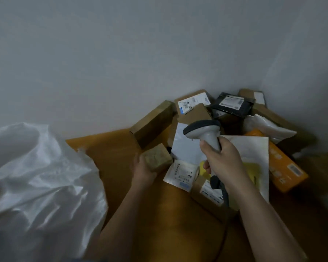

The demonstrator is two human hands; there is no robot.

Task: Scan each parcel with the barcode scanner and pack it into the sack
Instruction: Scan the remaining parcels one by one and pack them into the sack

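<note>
Left hand point(143, 170) grips small box point(158, 155); right hand point(222, 159) clenches scanner point(203, 134); sack point(40, 182) at 9 o'clock

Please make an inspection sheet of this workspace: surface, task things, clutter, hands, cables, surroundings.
Surface: orange-brown floor covering, bare between sack and parcels.
Task things: white sack at left, crumpled; barcode scanner raised over the pile; small brown box lifted at the pile's left edge.
Clutter: parcel pile in the corner, including a white mailer, a black mailer, an orange box and a long cardboard box.
Hands: left hand holds the small brown box; right hand grips the scanner handle, fingers curled round it.
Cables: dark scanner cable hangs from the handle.
Surroundings: plain grey wall; dim light.
</note>
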